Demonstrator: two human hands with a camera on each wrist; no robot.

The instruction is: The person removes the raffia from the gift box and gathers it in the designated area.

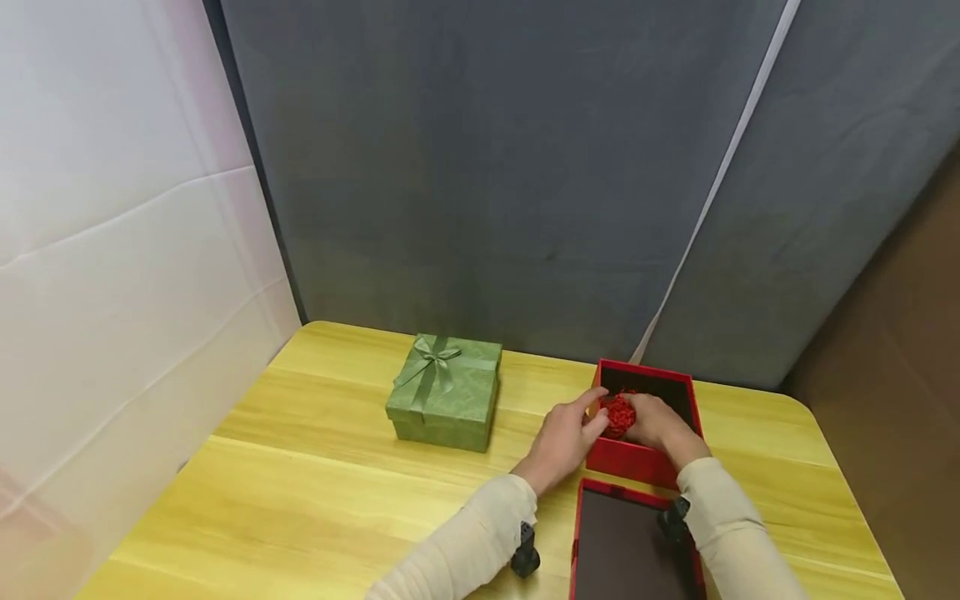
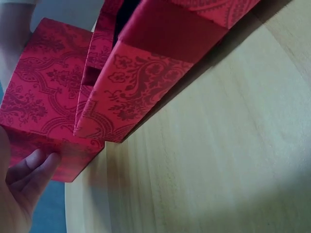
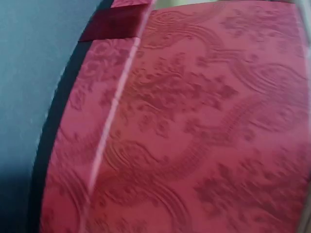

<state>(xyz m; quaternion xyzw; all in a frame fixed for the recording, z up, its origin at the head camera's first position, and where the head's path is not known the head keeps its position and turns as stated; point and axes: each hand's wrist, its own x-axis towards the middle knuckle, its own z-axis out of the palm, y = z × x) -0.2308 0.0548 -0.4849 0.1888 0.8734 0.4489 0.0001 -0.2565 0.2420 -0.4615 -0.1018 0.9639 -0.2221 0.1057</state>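
A clump of red shredded paper (image 1: 619,416) lies inside the open red box (image 1: 630,458), near its left wall. My right hand (image 1: 658,423) reaches down into the box and grips the clump from its right side; its fingertips are hidden. At the left rim my left hand (image 1: 561,440) has its thumb and index finger spread over the edge, thumb right at the paper. In the left wrist view, other fingers (image 2: 41,170) of that hand are slightly bent beside the box's outer wall.
The red box's lid (image 1: 630,546) lies inside up in front of it, under my right forearm. A closed green gift box (image 1: 446,400) with a bow stands to the left on the wooden table (image 1: 300,492). A grey curtain (image 1: 480,167) hangs behind the table.
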